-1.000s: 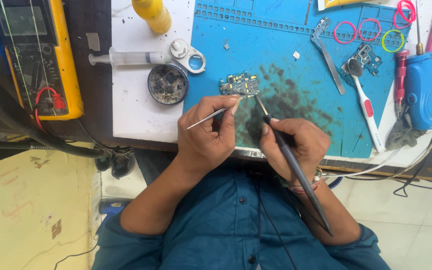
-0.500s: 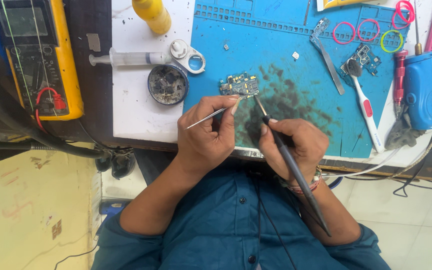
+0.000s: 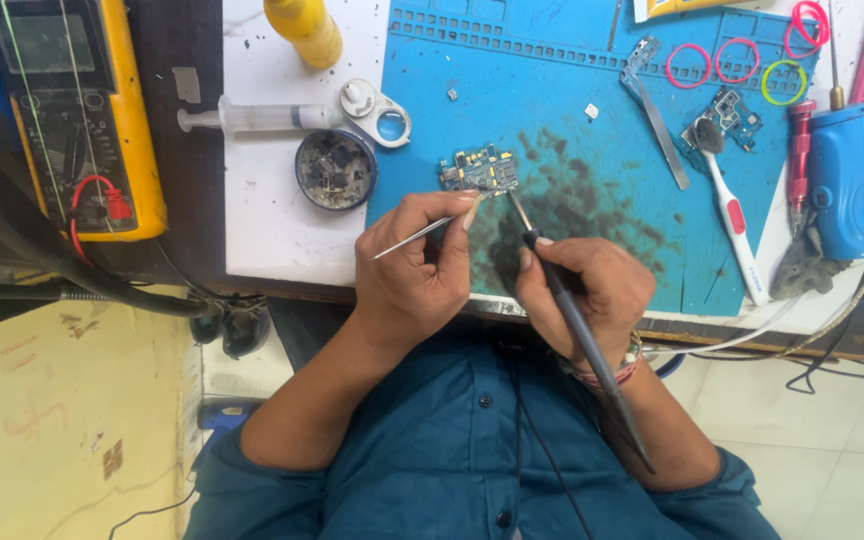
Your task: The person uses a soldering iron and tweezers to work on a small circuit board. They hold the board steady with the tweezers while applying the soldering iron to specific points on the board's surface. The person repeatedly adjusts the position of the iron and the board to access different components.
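Observation:
A small blue circuit board (image 3: pixel 479 170) lies on the blue work mat (image 3: pixel 562 110). My left hand (image 3: pixel 417 265) holds thin metal tweezers (image 3: pixel 414 236) whose tips touch the board's near edge. My right hand (image 3: pixel 582 285) grips a dark soldering iron (image 3: pixel 577 325) like a pen; its tip (image 3: pixel 514 200) sits just right of the board's near corner. The iron's cable runs back over my blue shirt.
A yellow multimeter (image 3: pixel 77 115) stands at left. A syringe (image 3: pixel 252 117), round tin of flux (image 3: pixel 336 168), yellow bottle (image 3: pixel 304 28), second tweezers (image 3: pixel 657 115), another board (image 3: pixel 722 115), toothbrush (image 3: pixel 727 205), coloured rubber bands (image 3: pixel 742 60) and blue tool (image 3: pixel 842 180) surround the mat.

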